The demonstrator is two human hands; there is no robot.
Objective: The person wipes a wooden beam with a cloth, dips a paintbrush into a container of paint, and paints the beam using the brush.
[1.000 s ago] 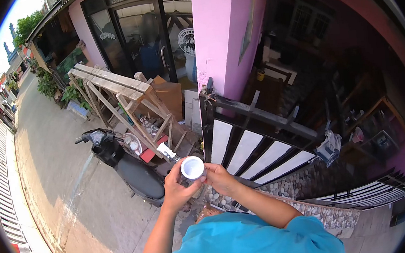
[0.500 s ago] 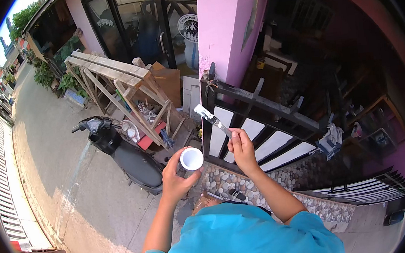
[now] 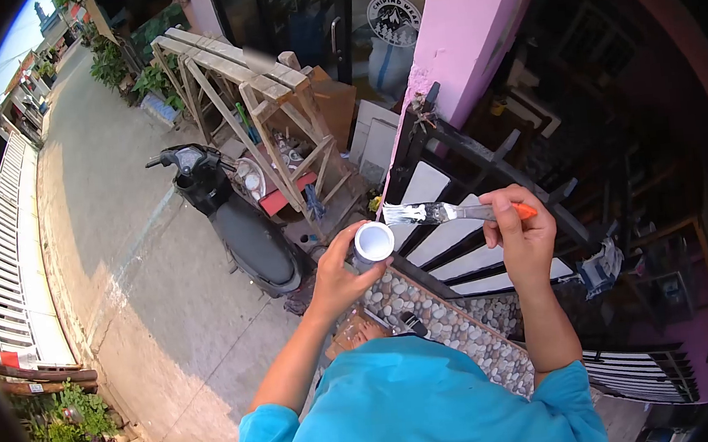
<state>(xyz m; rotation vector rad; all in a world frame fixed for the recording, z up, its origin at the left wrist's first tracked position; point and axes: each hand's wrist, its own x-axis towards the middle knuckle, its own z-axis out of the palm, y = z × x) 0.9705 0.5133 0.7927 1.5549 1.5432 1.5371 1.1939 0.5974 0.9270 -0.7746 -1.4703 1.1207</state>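
My left hand [image 3: 339,277] is wrapped round a small cup [image 3: 366,264] with a white rim and white inside, its mouth facing up. What looks like white paint is in it, but the level is hard to make out. My right hand [image 3: 526,240] is closed on the handle of a paintbrush [image 3: 433,213] with an orange handle end. The brush lies almost level, its white-coated bristles pointing left, just right of the cup's rim and slightly above it. Beyond the brush stands a black gate with white panels [image 3: 457,247].
A parked scooter [image 3: 251,243] stands left of my left hand. Behind it are a wooden trestle [image 3: 275,89] and a red item [image 3: 289,195]. A pink pillar [image 3: 465,43] rises by the gate. Pebbled paving [image 3: 443,323] lies below, and a cloth [image 3: 603,271] hangs at the gate's right end.
The brush has turned from pointing up-left to nearly level, its bristles now near the cup. Both hands appear farther right and my view has shifted.
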